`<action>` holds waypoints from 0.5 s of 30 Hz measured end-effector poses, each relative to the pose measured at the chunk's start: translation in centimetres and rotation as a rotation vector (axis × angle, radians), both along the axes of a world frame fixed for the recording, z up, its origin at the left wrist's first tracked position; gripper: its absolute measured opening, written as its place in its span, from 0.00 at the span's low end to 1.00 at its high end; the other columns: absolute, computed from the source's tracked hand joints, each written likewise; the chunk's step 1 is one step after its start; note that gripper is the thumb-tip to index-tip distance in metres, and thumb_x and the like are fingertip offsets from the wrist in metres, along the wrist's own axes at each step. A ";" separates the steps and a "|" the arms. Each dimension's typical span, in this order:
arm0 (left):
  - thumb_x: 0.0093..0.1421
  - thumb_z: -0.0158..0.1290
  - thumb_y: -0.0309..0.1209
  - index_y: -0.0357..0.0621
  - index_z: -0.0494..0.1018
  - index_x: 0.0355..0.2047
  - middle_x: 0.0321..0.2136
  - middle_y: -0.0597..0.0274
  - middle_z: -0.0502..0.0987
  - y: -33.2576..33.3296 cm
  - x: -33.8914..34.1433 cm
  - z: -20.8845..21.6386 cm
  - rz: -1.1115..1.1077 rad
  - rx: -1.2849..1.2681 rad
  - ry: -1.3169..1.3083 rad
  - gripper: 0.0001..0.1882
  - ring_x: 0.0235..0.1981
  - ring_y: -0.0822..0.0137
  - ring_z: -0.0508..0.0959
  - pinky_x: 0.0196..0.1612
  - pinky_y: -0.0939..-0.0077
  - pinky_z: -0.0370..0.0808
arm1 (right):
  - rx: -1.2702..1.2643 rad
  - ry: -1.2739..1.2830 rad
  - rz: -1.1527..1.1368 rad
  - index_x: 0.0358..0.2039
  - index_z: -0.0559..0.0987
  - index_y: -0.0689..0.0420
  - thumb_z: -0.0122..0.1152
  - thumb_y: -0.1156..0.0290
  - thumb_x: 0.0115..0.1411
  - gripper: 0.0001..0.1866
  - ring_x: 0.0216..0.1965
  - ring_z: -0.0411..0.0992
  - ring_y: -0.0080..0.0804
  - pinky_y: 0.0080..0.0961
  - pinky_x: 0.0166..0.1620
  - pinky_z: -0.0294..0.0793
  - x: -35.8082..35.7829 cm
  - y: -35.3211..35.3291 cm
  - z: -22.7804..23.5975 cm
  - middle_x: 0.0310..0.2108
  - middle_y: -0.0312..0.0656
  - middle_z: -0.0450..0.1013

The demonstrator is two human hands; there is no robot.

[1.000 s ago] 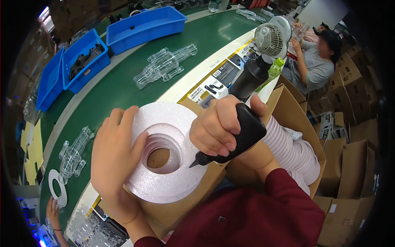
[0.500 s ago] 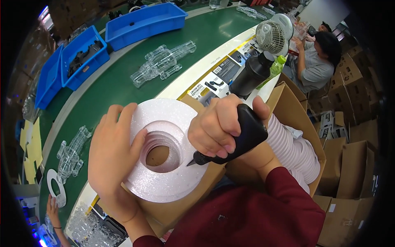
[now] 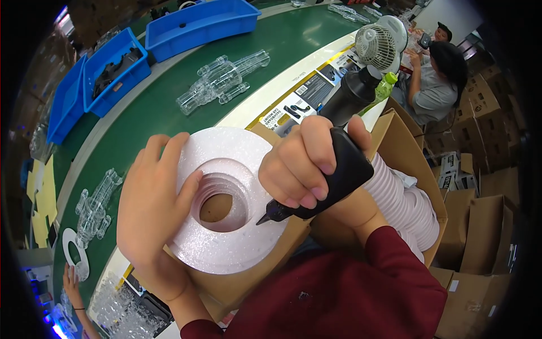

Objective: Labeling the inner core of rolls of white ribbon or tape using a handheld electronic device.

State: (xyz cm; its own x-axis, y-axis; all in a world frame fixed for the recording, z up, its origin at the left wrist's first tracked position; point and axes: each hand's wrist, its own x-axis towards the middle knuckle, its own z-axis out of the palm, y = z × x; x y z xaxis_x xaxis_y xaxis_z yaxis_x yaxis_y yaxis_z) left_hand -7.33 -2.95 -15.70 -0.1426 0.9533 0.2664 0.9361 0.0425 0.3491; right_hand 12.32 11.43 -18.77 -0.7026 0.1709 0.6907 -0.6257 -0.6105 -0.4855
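White foam rings (image 3: 226, 248), stacked with their holes lined up, are sitting in front of us on the flap of a cardboard box (image 3: 403, 152). We are steadying the stack with our left hand (image 3: 149, 206): the palm is lying on its left rim, the fingers are spreading over the top ring, and one fingertip is curling toward the inner edge of the hole. That hand is open and flat, gripping nothing. We are wrapping our right hand (image 3: 307, 166) tightly around a black tool (image 3: 333, 181) with a thick body and a narrow dark tip; the tip is pointing down and left, just at the right inner part of the top ring. More rings (image 3: 409, 206) are lying in a row inside the box, to the right of our right wrist.

Beyond the box we are seeing a green tabletop (image 3: 164, 107). Clear plastic parts (image 3: 223, 79) are lying on it, and another clear cluster (image 3: 96, 206) is lying to the left of our left hand. Blue bins (image 3: 192, 25) are standing along its far edge. A small white fan (image 3: 377, 45) and a black bottle (image 3: 351, 99) are standing near the box's far corner. Another person (image 3: 437, 85) is sitting at the upper right, among brown cartons (image 3: 480, 237).
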 end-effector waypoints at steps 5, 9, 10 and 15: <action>0.56 0.61 0.31 0.39 0.72 0.54 0.46 0.49 0.74 -0.2 -0.4 -0.3 -0.015 0.026 0.002 0.25 0.46 0.46 0.76 0.49 0.56 0.73 | -0.043 0.056 0.061 0.30 0.69 0.53 0.34 0.43 0.73 0.28 0.24 0.70 0.29 0.28 0.33 0.71 -1.2 -0.2 -0.7 0.24 0.37 0.71; 0.56 0.61 0.31 0.39 0.72 0.54 0.46 0.50 0.74 0.0 -0.5 -0.2 -0.047 0.054 0.013 0.25 0.46 0.47 0.75 0.49 0.56 0.73 | 0.011 0.071 0.096 0.32 0.70 0.52 0.34 0.44 0.74 0.26 0.27 0.73 0.29 0.28 0.35 0.74 -1.3 0.6 -1.0 0.27 0.37 0.74; 0.56 0.61 0.31 0.39 0.72 0.54 0.46 0.50 0.74 0.0 -0.6 -0.2 -0.045 0.054 0.013 0.25 0.46 0.47 0.75 0.49 0.56 0.73 | 0.011 0.071 0.098 0.32 0.70 0.52 0.34 0.44 0.74 0.26 0.27 0.73 0.29 0.28 0.35 0.74 -1.2 0.6 -1.0 0.27 0.37 0.74; 0.56 0.61 0.31 0.39 0.72 0.54 0.45 0.50 0.75 -0.1 -0.7 -0.4 -0.048 0.029 0.020 0.25 0.46 0.48 0.75 0.50 0.57 0.73 | 0.016 0.007 0.056 0.28 0.69 0.52 0.36 0.43 0.73 0.28 0.22 0.73 0.28 0.26 0.30 0.74 -0.7 0.3 -0.7 0.24 0.35 0.73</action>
